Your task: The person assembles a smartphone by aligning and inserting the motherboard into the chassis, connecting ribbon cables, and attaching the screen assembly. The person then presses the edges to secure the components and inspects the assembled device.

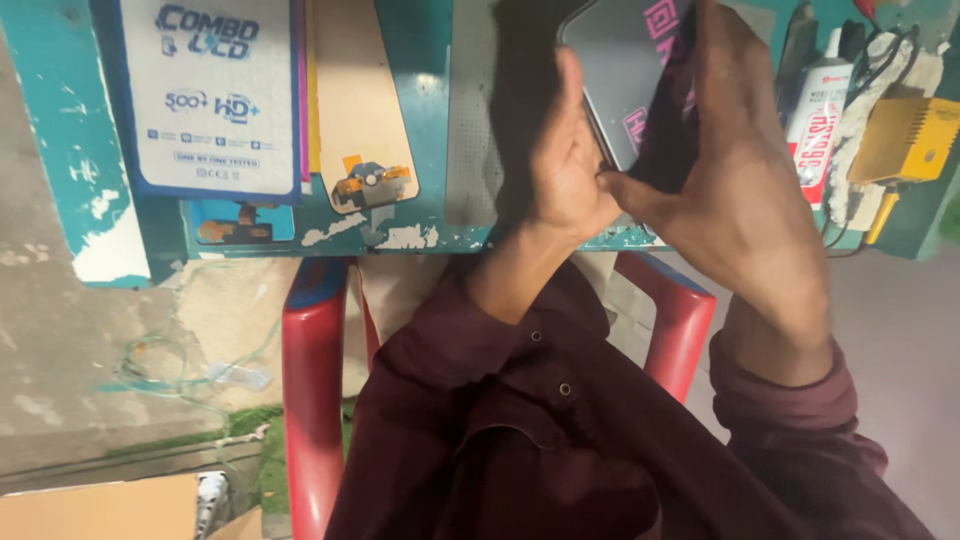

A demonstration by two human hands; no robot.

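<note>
Above the teal workbench (425, 60), both of my hands hold a flat grey phone screen panel (615, 60) with a rounded corner. A dark film with pink markings (672, 110) covers its right part. My left hand (568, 165) presses its fingers against the panel's left edge. My right hand (745, 195) wraps over the film side, its thumb meeting my left hand at the panel's lower edge. Much of the panel is hidden behind my right hand.
On the bench lie a white box with blue edges (210, 95), a tan phone-shaped panel with an orange flex cable (362, 110) and a grey perforated mat (470, 120). A white glue tube (815, 115) and yellow device (905, 140) stand right. Red chair (310, 380) below.
</note>
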